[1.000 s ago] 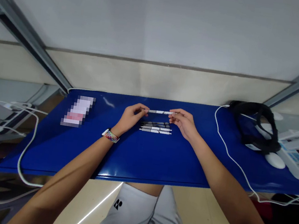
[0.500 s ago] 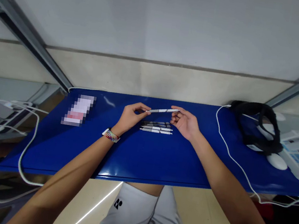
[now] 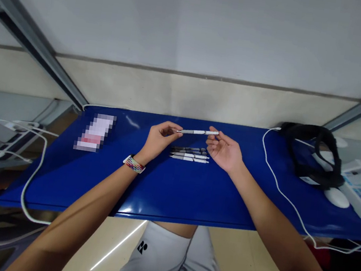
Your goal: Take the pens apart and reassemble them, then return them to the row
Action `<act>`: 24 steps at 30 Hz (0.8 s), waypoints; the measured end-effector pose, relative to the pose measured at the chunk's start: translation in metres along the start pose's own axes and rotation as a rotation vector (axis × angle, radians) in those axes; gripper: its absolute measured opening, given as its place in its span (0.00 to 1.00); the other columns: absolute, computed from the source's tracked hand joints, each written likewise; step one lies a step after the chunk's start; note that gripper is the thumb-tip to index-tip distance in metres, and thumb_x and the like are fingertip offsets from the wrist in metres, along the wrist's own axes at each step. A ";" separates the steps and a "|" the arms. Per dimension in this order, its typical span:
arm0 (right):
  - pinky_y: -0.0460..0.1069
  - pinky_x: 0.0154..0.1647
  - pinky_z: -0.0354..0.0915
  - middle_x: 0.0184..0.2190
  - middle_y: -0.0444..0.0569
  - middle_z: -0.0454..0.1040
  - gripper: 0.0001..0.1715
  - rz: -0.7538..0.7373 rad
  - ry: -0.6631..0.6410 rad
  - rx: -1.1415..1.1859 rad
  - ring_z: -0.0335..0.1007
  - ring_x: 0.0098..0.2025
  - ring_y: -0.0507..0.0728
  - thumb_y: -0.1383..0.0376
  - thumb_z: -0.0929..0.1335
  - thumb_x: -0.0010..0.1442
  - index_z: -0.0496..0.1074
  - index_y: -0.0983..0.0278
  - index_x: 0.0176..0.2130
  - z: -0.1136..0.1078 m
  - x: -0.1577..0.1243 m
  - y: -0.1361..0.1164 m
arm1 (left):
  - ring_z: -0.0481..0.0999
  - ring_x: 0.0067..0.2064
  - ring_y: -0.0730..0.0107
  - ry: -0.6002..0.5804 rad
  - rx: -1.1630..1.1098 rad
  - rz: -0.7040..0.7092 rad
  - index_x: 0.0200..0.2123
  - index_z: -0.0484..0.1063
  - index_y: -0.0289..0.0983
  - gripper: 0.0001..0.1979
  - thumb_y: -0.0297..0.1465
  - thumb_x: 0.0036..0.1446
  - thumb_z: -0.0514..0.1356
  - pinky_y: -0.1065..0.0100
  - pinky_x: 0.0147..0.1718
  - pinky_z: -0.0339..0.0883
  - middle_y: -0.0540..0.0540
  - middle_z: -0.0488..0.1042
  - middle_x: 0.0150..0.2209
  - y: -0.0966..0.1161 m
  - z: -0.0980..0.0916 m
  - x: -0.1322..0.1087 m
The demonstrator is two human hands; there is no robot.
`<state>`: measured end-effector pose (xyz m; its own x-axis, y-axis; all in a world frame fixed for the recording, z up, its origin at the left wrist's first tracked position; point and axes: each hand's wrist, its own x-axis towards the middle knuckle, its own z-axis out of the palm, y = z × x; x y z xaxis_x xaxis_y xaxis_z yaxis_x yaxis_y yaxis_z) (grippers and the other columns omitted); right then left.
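Observation:
A white and grey pen point(image 3: 197, 132) is held level above the blue table between my two hands. My left hand point(image 3: 161, 138) pinches its tip end between thumb and fingers. At the other end, my right hand point(image 3: 225, 150) grips the pen's white end with thumb and index finger, palm turned up and the other fingers curled. Below the held pen, a row of several pens point(image 3: 189, 157) lies side by side on the table; the nearer ones are white and grey, the farther ones dark. A colourful woven band is on my left wrist.
The blue table point(image 3: 172, 188) backs onto a wall. At its left lies a blurred pink-white item point(image 3: 95, 132). On the right sit a black-strapped headset point(image 3: 322, 159) and a white cable point(image 3: 280, 192). Another white cable point(image 3: 33, 181) hangs at the left edge. Metal posts rise on both sides.
The held pen has turned from a slight slant to nearly level. Its right end has shifted a little to the right with my right hand. The row of pens is unchanged.

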<state>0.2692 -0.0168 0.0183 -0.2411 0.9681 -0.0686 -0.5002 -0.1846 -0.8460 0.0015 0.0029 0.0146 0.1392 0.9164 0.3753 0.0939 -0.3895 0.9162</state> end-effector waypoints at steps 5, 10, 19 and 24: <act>0.53 0.36 0.70 0.33 0.47 0.71 0.13 -0.007 0.003 0.041 0.65 0.34 0.57 0.57 0.72 0.64 0.79 0.58 0.47 0.002 -0.001 0.001 | 0.80 0.37 0.67 0.017 -0.055 -0.043 0.43 0.83 0.39 0.15 0.39 0.56 0.75 0.64 0.40 0.76 0.46 0.84 0.37 0.000 0.001 0.000; 0.53 0.37 0.71 0.35 0.48 0.72 0.17 -0.031 -0.026 0.065 0.65 0.34 0.56 0.54 0.71 0.66 0.79 0.58 0.51 0.004 -0.002 0.002 | 0.80 0.36 0.67 0.024 -0.052 -0.041 0.43 0.83 0.39 0.14 0.39 0.57 0.75 0.64 0.39 0.76 0.46 0.83 0.36 0.000 0.001 0.000; 0.53 0.38 0.71 0.32 0.47 0.70 0.12 -0.067 0.009 0.042 0.64 0.33 0.56 0.56 0.72 0.65 0.79 0.58 0.46 0.005 0.000 0.003 | 0.79 0.36 0.68 0.022 -0.067 -0.043 0.42 0.84 0.40 0.13 0.39 0.56 0.75 0.64 0.38 0.76 0.47 0.83 0.36 -0.003 0.002 0.000; 0.55 0.39 0.72 0.33 0.49 0.72 0.16 -0.076 0.028 0.002 0.67 0.35 0.58 0.52 0.71 0.67 0.79 0.58 0.48 0.006 -0.001 0.004 | 0.79 0.36 0.66 0.025 -0.039 -0.037 0.42 0.84 0.40 0.14 0.40 0.56 0.75 0.64 0.38 0.76 0.46 0.83 0.36 -0.003 0.002 0.000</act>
<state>0.2626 -0.0191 0.0175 -0.1788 0.9837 -0.0192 -0.5179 -0.1107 -0.8483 0.0034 0.0035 0.0118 0.1115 0.9324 0.3437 0.0600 -0.3516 0.9342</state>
